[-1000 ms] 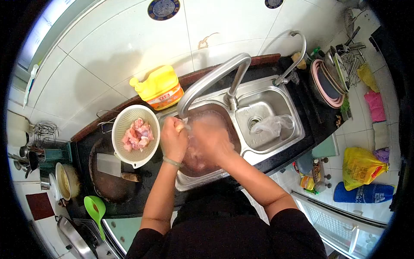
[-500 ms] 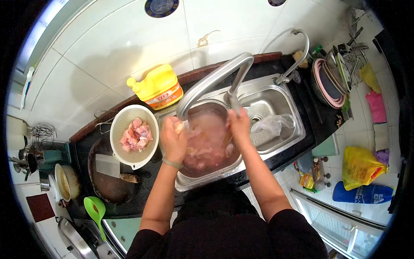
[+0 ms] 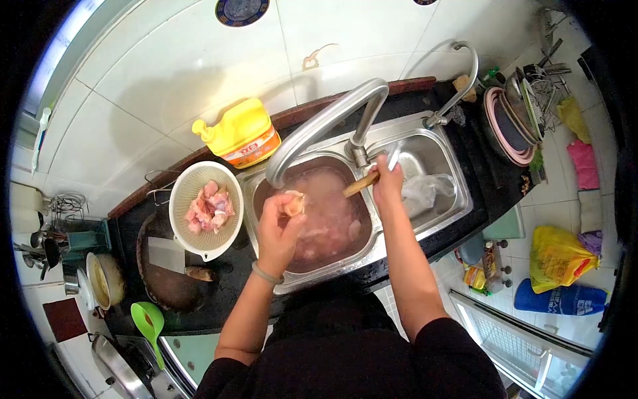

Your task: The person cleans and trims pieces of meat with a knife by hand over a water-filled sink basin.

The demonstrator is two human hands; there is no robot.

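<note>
Over the left basin, my left hand (image 3: 279, 229) pinches a small pale piece of meat (image 3: 294, 204). My right hand (image 3: 387, 181) is closed around a knife with a wooden handle (image 3: 362, 184); its light blade points up and away beside the tap base. Cloudy pinkish water with several meat pieces (image 3: 322, 233) fills the left basin. The steel tap (image 3: 325, 123) arches over it. Left of the sink, a white colander (image 3: 178, 206) holds raw pink meat chunks (image 3: 211, 207). A crumpled clear plastic bag (image 3: 425, 191) lies in the right basin (image 3: 417, 149).
A cleaver (image 3: 166, 255) rests on a round dark board (image 3: 154, 286) at the left. Behind the colander stands a yellow jug (image 3: 242, 135). Stacked bowls (image 3: 502, 126) are at the right, a second small tap (image 3: 458, 103) beside them. A green ladle (image 3: 147, 322) lies near the stove.
My right hand came out of the water, moved right over the divider and now shows a knife. My left hand moved slightly right and down with its piece, away from the tap's mouth.
</note>
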